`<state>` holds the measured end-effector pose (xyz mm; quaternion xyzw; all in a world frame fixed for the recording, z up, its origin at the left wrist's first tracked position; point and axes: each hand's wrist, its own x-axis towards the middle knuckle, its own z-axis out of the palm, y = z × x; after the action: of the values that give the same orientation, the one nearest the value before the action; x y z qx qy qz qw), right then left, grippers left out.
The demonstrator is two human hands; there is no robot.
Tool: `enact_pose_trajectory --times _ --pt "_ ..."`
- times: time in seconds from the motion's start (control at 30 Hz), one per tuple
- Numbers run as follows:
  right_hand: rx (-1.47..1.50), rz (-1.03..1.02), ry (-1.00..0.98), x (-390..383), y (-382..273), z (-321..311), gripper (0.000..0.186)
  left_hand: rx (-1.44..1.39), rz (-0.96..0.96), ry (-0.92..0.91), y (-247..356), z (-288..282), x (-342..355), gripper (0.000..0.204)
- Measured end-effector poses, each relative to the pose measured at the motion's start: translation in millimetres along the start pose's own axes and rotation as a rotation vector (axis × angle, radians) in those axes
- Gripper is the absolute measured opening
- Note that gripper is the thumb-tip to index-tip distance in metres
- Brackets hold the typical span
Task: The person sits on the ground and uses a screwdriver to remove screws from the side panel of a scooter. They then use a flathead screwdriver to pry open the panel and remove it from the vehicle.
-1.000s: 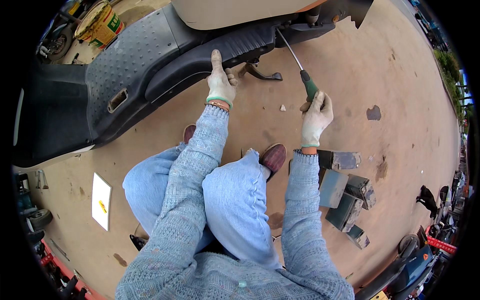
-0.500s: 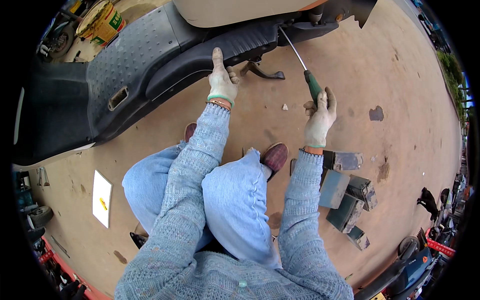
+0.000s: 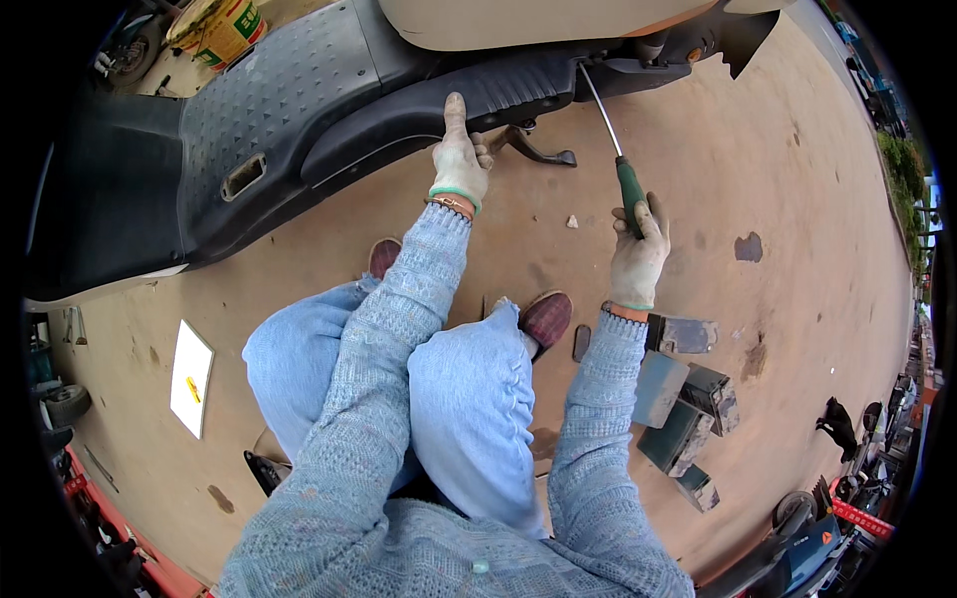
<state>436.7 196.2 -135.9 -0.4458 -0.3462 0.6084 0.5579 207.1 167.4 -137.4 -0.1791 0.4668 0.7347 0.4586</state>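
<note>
My right hand (image 3: 640, 256), in a pale work glove, is closed around the green handle of a screwdriver (image 3: 628, 184). Its long metal shaft slants up and left, and the tip meets the underside of the scooter's black trim, where the exact contact is too small to make out. My left hand (image 3: 461, 159), gloved too, grips the lower edge of the black side panel (image 3: 379, 135), thumb laid over its face and fingers curled below. Above that panel is the scooter's studded footboard (image 3: 284, 85). A kickstand (image 3: 543, 151) sticks out beneath the body, just right of my left hand.
Several dark block-shaped batteries (image 3: 676, 439) lie on the concrete floor right of my knees. At left is a white board (image 3: 190, 379) with a small yellow item on it. A yellow bucket (image 3: 224, 38) stands beyond the scooter. A black animal (image 3: 837, 429) is at far right, near parked vehicles.
The view has shifted slightly, so the scooter sits a bit farther right. Both hands keep their grips, and the screwdriver's tip remains at the same part of the trim.
</note>
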Motion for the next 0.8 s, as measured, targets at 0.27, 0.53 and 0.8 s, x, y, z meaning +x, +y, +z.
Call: enact_pose_trajectory --times 0.27,0.53,0.8 --pt "0.014 -0.035 -0.039 1.9 -1.6 -2.8 0.031 -0.011 -0.011 0.011 1.4 -0.4 -0.1 0.053" --pt "0.046 0.076 -0.052 -0.4 -2.8 -3.1 0.032 0.011 0.006 0.039 0.0 0.0 3.5 0.056" --pt "0.146 0.171 -0.001 1.7 5.9 -2.1 0.036 0.019 -0.001 0.028 0.6 -0.3 1.1 0.059"
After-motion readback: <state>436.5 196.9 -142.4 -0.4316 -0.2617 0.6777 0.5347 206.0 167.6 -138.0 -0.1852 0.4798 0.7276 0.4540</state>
